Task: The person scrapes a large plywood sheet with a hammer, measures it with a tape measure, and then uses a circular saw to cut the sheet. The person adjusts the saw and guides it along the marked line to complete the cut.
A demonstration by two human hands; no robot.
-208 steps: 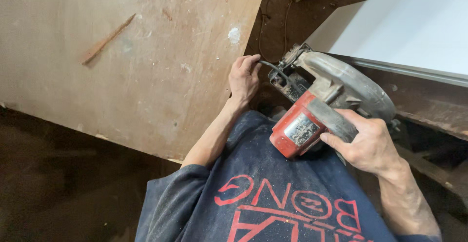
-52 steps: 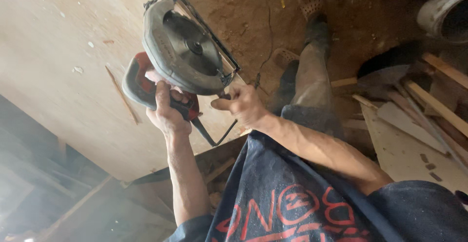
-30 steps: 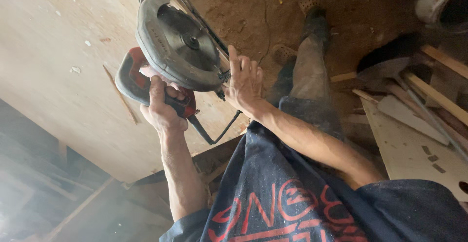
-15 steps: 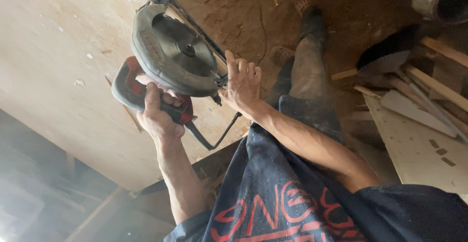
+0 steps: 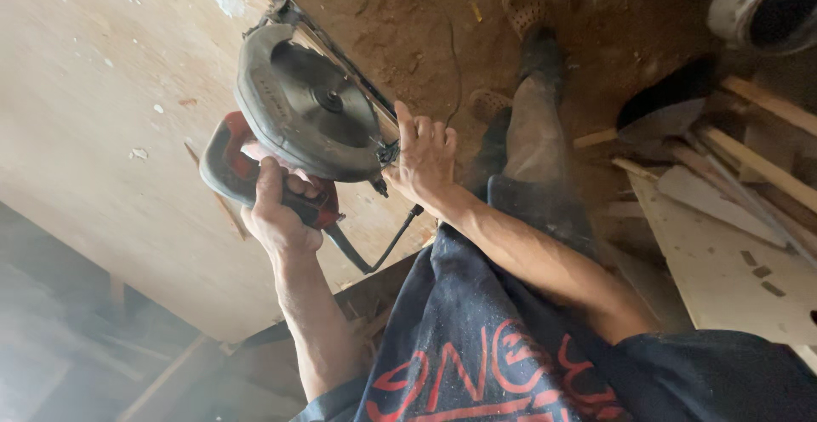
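My left hand [image 5: 277, 209] is closed around the red handle of a circular saw [image 5: 311, 107], held up in front of me with its grey blade guard and round blade facing the camera. My right hand [image 5: 425, 162] rests against the edge of the saw's base plate. Its fingers point up, and its thumb and a fingertip pinch a small black knob there. The saw's black cord [image 5: 374, 256] hangs below the handle. Behind the saw lies a large plywood sheet [image 5: 102, 133].
My legs and sandalled feet [image 5: 523, 5] stand on a dirt floor. Wood offcuts and strips [image 5: 749, 158] and a white board [image 5: 732, 277] are piled at the right. A round bucket [image 5: 766, 5] is at the top right, and dark timber framing sits under the plywood's edge.
The saw was in my right hand and is now held by my left hand at the handle. My right hand has come onto the base plate edge and knob. The saw tilted slightly.
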